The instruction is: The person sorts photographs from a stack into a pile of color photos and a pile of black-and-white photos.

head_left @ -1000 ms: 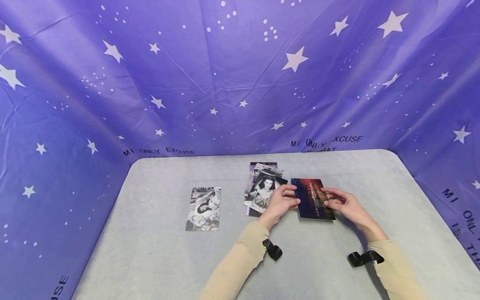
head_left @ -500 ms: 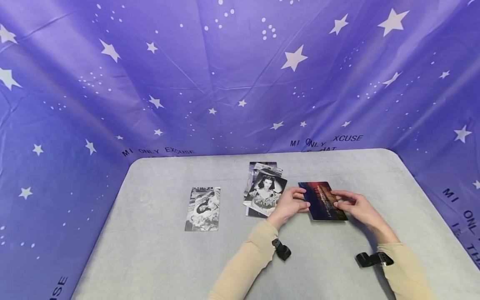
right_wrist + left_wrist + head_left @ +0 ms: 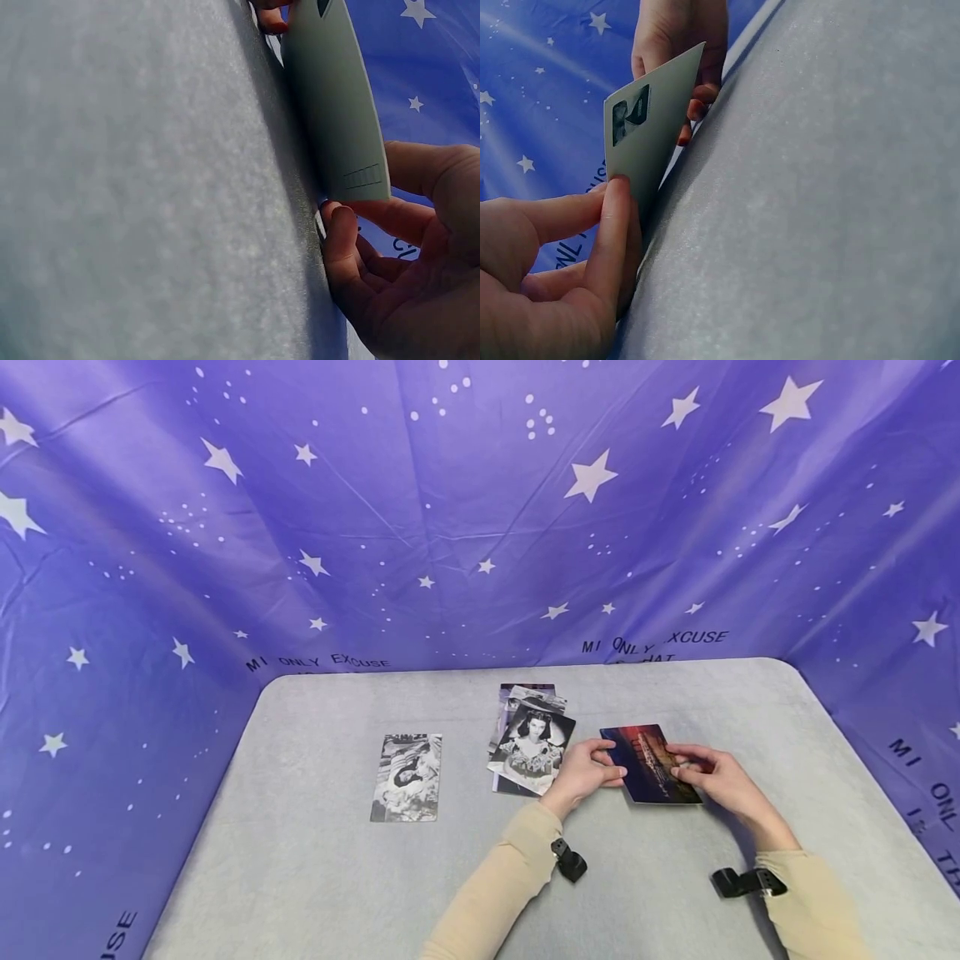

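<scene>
A dark blue and red postcard is held between both hands, tilted just over the table. My left hand pinches its left edge, thumb and fingertips together. At the opposite edge, my right hand grips the card with thumb and index finger. From below, the left wrist view shows the postcard's pale back with a small dark stamp-like print. A row of printed boxes marks the corner of that back in the right wrist view. Left of the left hand lies a loose pile topped by a black-and-white portrait postcard.
Another black-and-white postcard lies alone on the left half of the grey table. A purple curtain with white stars hangs behind the table and along both sides. Each wrist wears a black strap camera.
Both hands have carried the dark postcard rightward and slightly nearer, away from the pile. The card turned a little on the way. The pile and the lone postcard stayed put.
</scene>
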The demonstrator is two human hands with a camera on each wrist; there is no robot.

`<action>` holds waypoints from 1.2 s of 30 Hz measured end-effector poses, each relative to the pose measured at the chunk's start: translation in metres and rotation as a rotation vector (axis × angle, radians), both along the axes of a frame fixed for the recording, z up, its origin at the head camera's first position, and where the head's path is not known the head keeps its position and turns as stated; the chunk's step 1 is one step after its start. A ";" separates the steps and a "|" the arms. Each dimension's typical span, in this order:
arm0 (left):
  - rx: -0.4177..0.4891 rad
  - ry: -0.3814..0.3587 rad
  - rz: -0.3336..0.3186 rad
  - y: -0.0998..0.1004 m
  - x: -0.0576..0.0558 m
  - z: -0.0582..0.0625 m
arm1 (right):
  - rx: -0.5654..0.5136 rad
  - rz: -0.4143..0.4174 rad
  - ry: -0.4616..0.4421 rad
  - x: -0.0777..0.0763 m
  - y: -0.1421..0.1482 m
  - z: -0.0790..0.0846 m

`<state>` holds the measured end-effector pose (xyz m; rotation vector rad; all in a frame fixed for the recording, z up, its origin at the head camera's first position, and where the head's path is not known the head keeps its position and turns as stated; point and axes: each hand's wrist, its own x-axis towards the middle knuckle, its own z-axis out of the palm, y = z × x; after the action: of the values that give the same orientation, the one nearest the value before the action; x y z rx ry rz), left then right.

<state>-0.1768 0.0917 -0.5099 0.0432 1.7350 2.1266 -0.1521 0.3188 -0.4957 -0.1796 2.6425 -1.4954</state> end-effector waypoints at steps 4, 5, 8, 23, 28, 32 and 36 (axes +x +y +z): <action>-0.124 0.061 0.019 0.001 0.001 0.003 | -0.003 0.005 0.003 0.001 0.000 -0.001; -0.160 0.077 0.024 0.001 0.001 0.004 | -0.008 0.007 0.006 0.001 -0.001 -0.001; -0.250 0.127 0.030 0.001 0.001 0.005 | -0.012 0.009 0.018 0.002 -0.002 -0.001; -0.391 0.229 -0.025 -0.007 -0.001 0.007 | -0.005 -0.016 0.001 -0.001 -0.001 -0.005; -0.320 0.211 -0.037 -0.010 0.001 0.005 | -0.031 -0.051 0.019 0.000 -0.001 -0.005; -0.210 0.176 -0.050 -0.015 0.004 0.002 | -0.038 -0.077 0.054 0.001 -0.004 -0.006; -0.147 0.162 -0.058 -0.021 0.006 0.001 | -0.051 -0.088 0.093 0.003 -0.009 -0.005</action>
<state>-0.1706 0.0707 -0.5088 0.2274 1.9532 1.9963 -0.1496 0.3101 -0.5006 -0.1422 2.7187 -1.6210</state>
